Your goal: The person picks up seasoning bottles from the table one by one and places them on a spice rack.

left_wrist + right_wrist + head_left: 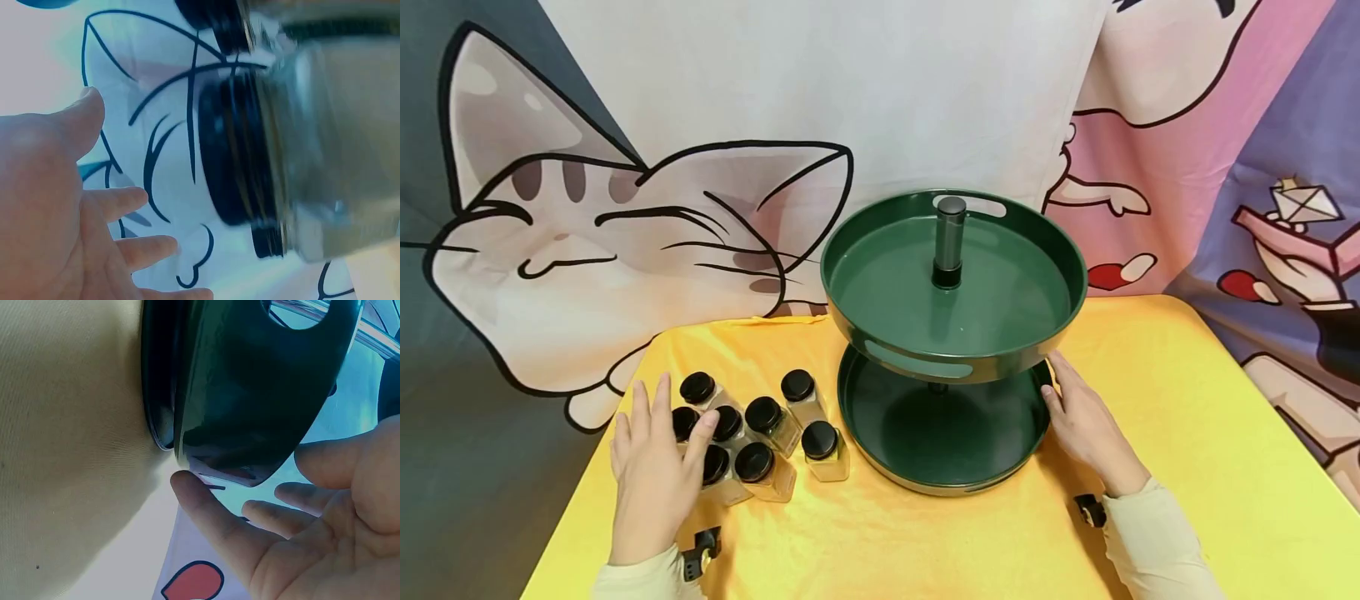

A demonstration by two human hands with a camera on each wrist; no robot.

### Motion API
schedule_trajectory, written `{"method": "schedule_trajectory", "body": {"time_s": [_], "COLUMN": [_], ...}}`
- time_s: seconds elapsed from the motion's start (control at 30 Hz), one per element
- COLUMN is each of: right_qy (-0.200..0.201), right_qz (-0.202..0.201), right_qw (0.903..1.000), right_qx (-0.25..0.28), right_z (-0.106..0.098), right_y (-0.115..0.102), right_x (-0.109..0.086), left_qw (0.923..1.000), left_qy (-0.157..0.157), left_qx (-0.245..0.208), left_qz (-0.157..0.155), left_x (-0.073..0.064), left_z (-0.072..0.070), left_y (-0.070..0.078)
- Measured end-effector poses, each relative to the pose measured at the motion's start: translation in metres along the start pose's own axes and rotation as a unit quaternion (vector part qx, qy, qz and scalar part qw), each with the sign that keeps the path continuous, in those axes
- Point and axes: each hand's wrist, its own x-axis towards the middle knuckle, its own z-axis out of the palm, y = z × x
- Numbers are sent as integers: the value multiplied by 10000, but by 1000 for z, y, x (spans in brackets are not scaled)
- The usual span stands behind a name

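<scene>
The two-tier green tray stood near the middle of the counter, its central post upright, immediately to the left of the right hand, which was the nearer one, thumb and fingers apart at the tray's side; whether they touched it could not be told. Black-capped jars lay between the tray and the left hand, its fingers likewise spread. Yellow covered the counter, and a cartoon-printed backdrop hung behind.

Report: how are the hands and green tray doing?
Left hand empty, beside black-capped, clear, square jars. Right hand beside round, green, two-tier tray, contact unclear. Upper tier partly hides lower tier.
</scene>
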Motion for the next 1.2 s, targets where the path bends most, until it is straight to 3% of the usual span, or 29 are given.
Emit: {"method": "schedule_trajectory", "body": {"time_s": [0.33,0.6,0.9,1.2], "right_qy": [-72,-167,-177,-164], "right_qz": [70,180,218,172], "right_qw": [9999,9995,9992,9991], "right_qx": [-57,-173,-287,-346], "right_z": [3,7,6,6], "right_y": [1,4,4,2], "right_x": [2,5,6,7], "left_qw": [9998,9998,9989,9992], "left_qy": [33,204,20,-96], "left_qx": [67,63,111,-79], "left_qz": [-180,-35,-451,-376], "left_x": [6,8,13,14], "left_z": [-3,2,4,6], "left_y": [-23,-44,-56,-65]}}
